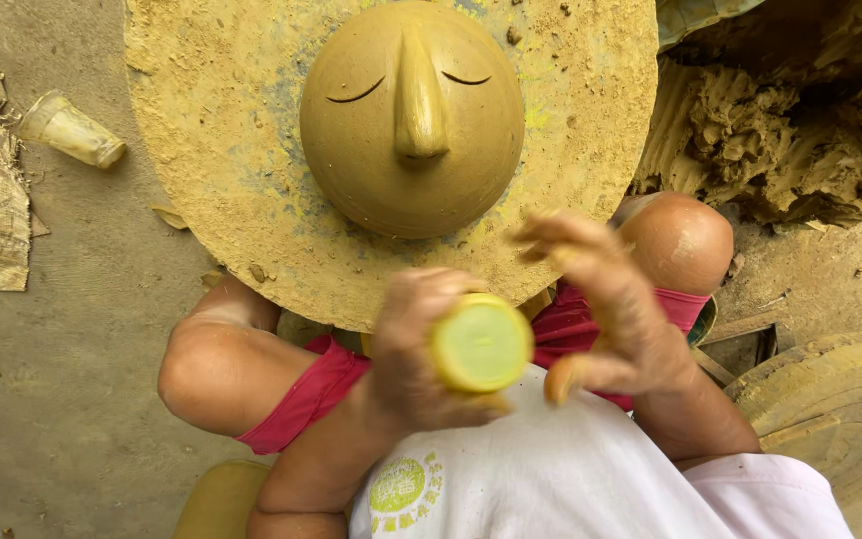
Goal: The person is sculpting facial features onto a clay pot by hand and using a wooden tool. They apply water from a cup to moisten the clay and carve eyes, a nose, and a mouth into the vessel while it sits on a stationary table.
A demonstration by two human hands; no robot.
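A single head-worn camera looks almost straight down on a seated person's lap – close enough that the left hand (pixel 421 349) and right hand (pixel 611 309) fill the lower centre, slightly blurred – while the round clay-dusted board (pixel 202 150) spans the top of the frame and bare ground (pixel 62 399) runs down the left edge

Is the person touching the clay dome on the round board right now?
No: the left hand holds a small yellow-green round lid and the right hand is open beside it, both short of the clay dome.
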